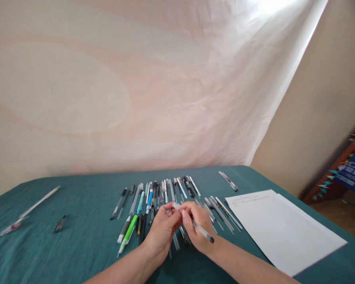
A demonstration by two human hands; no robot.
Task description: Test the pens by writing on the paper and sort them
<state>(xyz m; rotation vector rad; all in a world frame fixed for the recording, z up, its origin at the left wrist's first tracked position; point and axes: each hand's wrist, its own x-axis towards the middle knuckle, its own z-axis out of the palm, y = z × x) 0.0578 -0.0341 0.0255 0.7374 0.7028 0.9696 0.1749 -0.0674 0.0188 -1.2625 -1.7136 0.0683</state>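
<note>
My left hand [163, 225] and my right hand [197, 225] meet above the front of a spread of pens. Between them is a pen with a pale, see-through barrel [201, 230] and a black end. Its whitish far end [175, 206] shows between the fingertips of my left hand, which are pinched on it. The fingers of my right hand are closed round the barrel, with the black end sticking out toward the right wrist. Whether the pen's two ends are one piece is hidden by the fingers. A green pen [129, 233] lies left of my left hand.
Rows of pens, among them a blue pen [149, 198], lie on the dark green tablecloth [85, 244]. White paper sheets [286, 228] are at the right. A pair of pens [228, 181] lies behind them. At left are a long white pen [41, 201] and a black cap [60, 223].
</note>
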